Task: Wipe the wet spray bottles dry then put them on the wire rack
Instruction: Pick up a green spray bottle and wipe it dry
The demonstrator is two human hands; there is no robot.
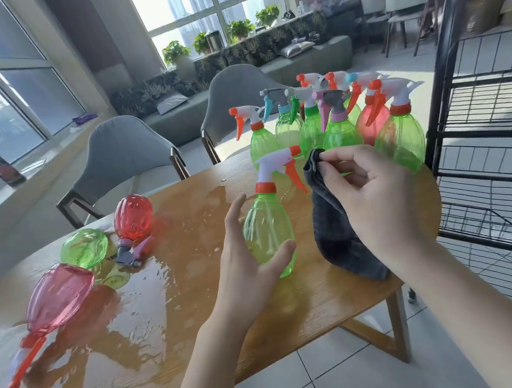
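- Left hand (247, 255) cups the bottle (267, 223), fingers straight, grip released.
- Right hand (371, 197) pinches the cloth (334, 227), hiding its right edge.
- Rack (485, 133) at 3 o'clock, cut off.

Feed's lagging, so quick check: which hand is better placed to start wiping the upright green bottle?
Probably the right hand: it already pinches the grey cloth beside the green bottle. The left hand cups the bottle, steadying it.

left hand (247, 255) cupping green bottle (267, 223), right hand (380, 193) pinching cloth (334, 227)
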